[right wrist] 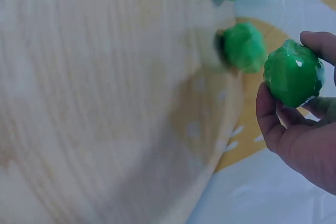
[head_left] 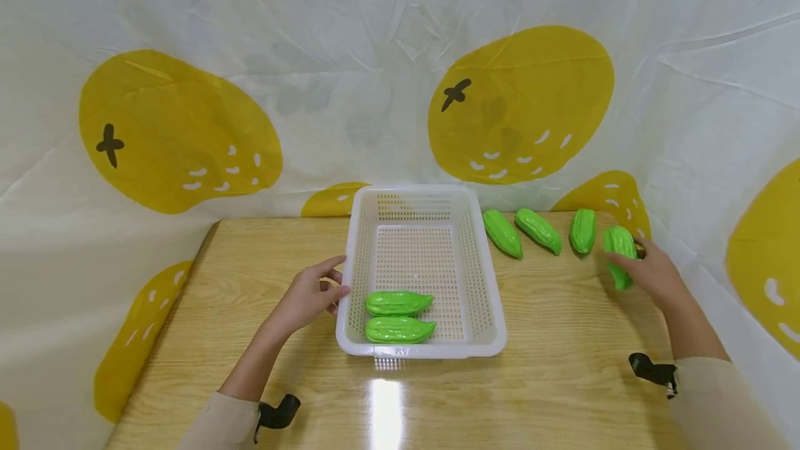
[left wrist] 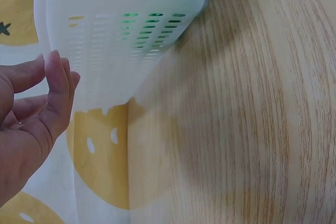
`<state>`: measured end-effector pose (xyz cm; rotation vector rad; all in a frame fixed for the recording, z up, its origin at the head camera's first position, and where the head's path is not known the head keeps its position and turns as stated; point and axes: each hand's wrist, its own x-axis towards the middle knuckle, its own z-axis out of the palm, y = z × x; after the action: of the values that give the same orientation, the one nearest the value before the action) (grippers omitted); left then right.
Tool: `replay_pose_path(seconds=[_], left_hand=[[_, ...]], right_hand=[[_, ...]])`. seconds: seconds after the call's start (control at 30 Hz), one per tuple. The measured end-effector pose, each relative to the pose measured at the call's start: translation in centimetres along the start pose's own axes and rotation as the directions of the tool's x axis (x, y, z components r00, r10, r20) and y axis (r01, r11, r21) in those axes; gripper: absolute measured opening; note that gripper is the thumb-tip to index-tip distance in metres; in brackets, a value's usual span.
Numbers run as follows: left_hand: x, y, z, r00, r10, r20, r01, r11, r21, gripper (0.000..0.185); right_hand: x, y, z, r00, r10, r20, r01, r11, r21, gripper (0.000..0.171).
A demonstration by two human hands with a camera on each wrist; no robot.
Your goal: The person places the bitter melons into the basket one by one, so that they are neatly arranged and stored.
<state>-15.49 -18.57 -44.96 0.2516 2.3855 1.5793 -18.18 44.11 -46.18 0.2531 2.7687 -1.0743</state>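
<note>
A white perforated plastic basket [head_left: 490, 283] stands on the table with two bright green bitter melons [head_left: 400, 330] lying side by side at its near end. At the basket's left rim, my left hand [head_left: 310, 295] pinches the edge between thumb and fingers; the left wrist view shows the fingertips [left wrist: 54, 62] at the rim. Far to the right, my right hand [head_left: 653, 271] grips another green bitter melon [head_left: 619, 245]. In the right wrist view this bitter melon [right wrist: 294, 74] is held between thumb and fingers, apart from the tabletop.
Right of the basket, three more bitter melons [head_left: 503, 233] lie in a row along the back of the wooden table [head_left: 550, 367]. A white cloth [head_left: 362, 103] with yellow fruit prints hangs behind and at both sides.
</note>
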Motion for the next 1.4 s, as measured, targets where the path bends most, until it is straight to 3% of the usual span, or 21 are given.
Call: replay_pose_path(seconds=[0.37, 0.63, 0.77, 0.87, 1.1, 1.4], left_hand=[[-0.1, 0.1, 0.0, 1.0, 0.0, -0.001, 0.0, 1.0, -0.004, 0.066], [-0.1, 0.0, 0.0, 1.0, -0.004, 0.0, 0.004, 1.0, -0.008, 0.066], [0.0, -0.1, 0.0, 1.0, -0.002, -0.002, 0.002, 1.0, -0.002, 0.065], [0.0, -0.1, 0.0, 1.0, 0.003, -0.002, -0.003, 1.0, 0.001, 0.065], [-0.1, -0.1, 0.0, 1.0, -0.001, 0.001, 0.001, 1.0, -0.008, 0.066], [-0.1, 0.1, -0.1, 1.0, -0.005, 0.003, 0.005, 1.0, -0.014, 0.066]], right_hand=[[0.4, -5.1, 1.1, 0.984, -0.177, 0.012, 0.176, 0.984, 0.031, 0.088], [0.6, -9.5, 1.9, 0.957, -0.283, 0.06, 0.285, 0.958, -0.041, 0.083], [0.6, -11.7, 2.3, 0.951, -0.3, 0.075, 0.306, 0.948, -0.087, 0.082], [0.7, -13.0, 2.6, 0.947, -0.307, 0.098, 0.314, 0.947, -0.065, 0.082], [1.4, -15.8, 4.2, 0.906, -0.401, 0.137, 0.4, 0.916, 0.036, 0.072], [2.5, -19.8, 6.2, 0.854, -0.484, 0.191, 0.492, 0.87, 0.006, 0.069]])
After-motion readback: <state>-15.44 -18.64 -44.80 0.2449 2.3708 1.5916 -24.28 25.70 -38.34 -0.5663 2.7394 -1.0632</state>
